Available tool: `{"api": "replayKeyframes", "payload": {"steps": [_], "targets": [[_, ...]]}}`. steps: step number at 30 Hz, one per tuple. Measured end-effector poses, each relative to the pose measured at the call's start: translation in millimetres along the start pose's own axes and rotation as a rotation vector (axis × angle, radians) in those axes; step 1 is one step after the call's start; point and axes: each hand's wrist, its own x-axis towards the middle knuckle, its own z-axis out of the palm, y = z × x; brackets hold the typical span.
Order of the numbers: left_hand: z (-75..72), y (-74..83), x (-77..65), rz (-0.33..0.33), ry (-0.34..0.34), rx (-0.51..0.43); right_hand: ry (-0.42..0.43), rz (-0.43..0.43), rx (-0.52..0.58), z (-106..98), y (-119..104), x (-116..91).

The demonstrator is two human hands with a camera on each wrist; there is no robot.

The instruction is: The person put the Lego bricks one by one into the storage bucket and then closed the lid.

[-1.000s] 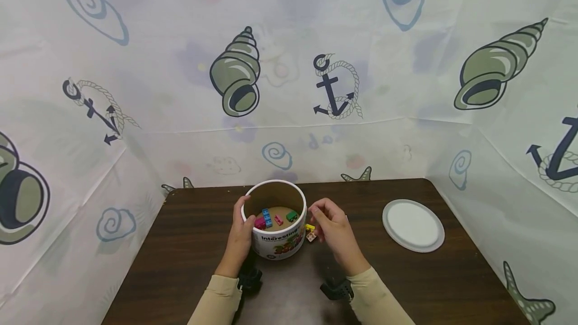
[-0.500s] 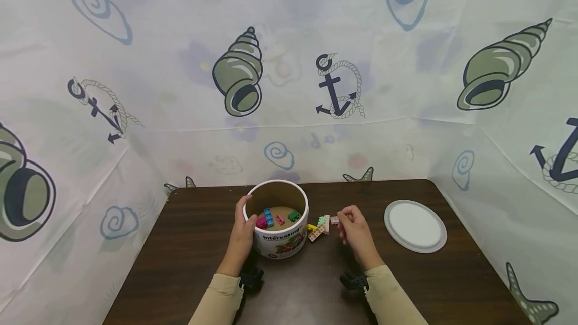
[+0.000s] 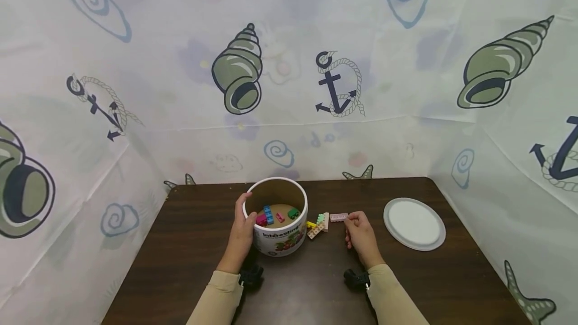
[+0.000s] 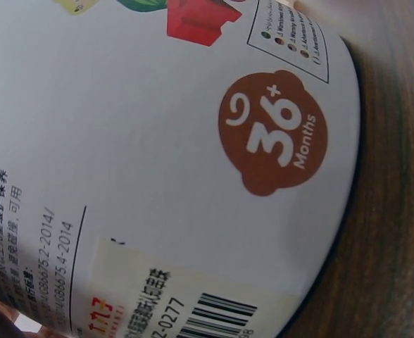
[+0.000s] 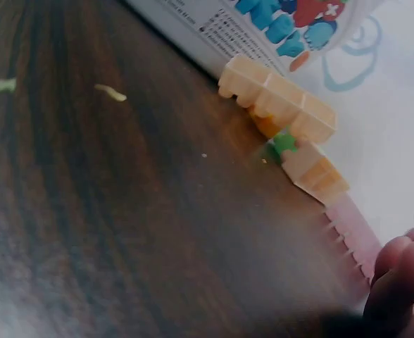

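My left hand [image 3: 239, 234] grips the left side of a round white tub [image 3: 277, 245], thumb near the rim. Several toy building bricks lie on the tub's floor, among them a blue brick [image 3: 268, 214] and a green brick [image 3: 293, 213]. To the right of the tub, my right hand [image 3: 363, 238] pinches the right end of a long pink brick [image 3: 337, 217] low over the table or on it. Left of that brick are a cream brick [image 3: 326, 221], a peach brick [image 5: 277, 95], a yellow brick [image 3: 311, 224] and a green one [image 5: 284, 143]. The tub's printed wall [image 4: 158, 141] fills most of the left wrist view.
A white round lid [image 3: 414, 224] lies at the right of the dark wooden table [image 3: 180, 265]. Printed cloth [image 3: 289, 89] hangs behind the table and along both sides. Each wrist wears a black strap device, such as the right one [image 3: 355, 279].
My right hand has moved rightward from the tub's side, uncovering the loose bricks; the long pink brick now shows at its fingertips. My left hand stays on the tub.
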Motion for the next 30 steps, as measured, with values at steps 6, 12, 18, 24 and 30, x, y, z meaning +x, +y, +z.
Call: {"api": "replayKeyframes", "payload": {"steps": [6, 12, 18, 24, 30], "targets": [[-3.0, 2.5, 3.3, -0.005, -0.006, 0.005, -0.034, -0.030, -0.081, 5.9, -5.0, -0.6], [-2.5, 4.1, 4.5, -0.004, -0.012, -0.001, -0.027, -0.015, -0.137, 7.6, -7.5, -0.6], [-2.1, 1.6, 3.1, -0.006, -0.008, -0.003, -0.020, -0.003, -0.130, 8.7, -7.4, -2.4], [-1.0, -0.1, 2.3, -0.009, -0.011, -0.004, -0.016, -0.007, -0.161, 8.8, -5.7, -2.9], [-0.8, -3.0, 1.1, -0.001, -0.008, 0.008, -0.011, 0.009, -0.218, 7.3, -4.0, -5.0]]}}
